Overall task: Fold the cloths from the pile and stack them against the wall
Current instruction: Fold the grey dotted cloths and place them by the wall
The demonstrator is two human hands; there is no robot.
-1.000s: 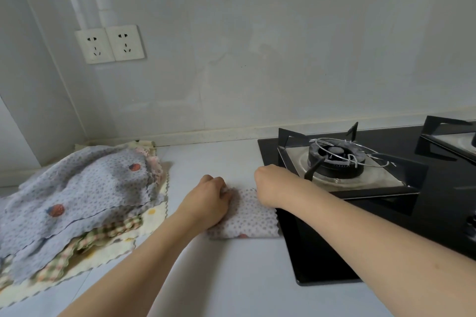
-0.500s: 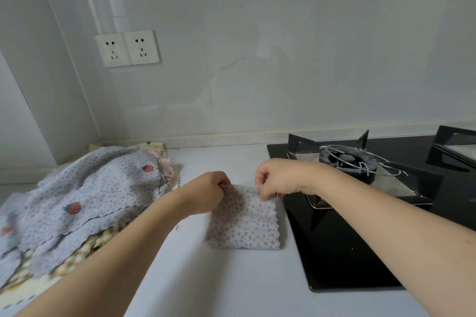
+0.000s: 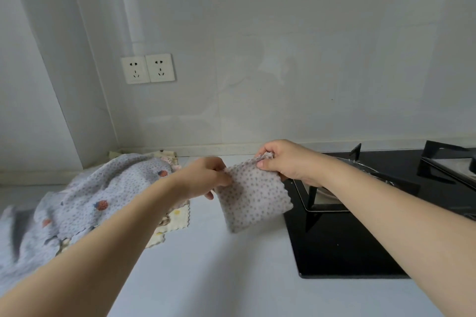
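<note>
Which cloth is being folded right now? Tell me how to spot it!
Find the black stove on the right of the white counter. Just left of it, the left hand and right hand pinch the top of a small folded cloth in the air. It is pale with tiny grey dots, unlike the strawberry-printed pile further left.

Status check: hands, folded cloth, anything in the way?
Left hand and right hand pinch folded grey dotted cloth, lifted. Cloth pile left. Wall side open.
</note>
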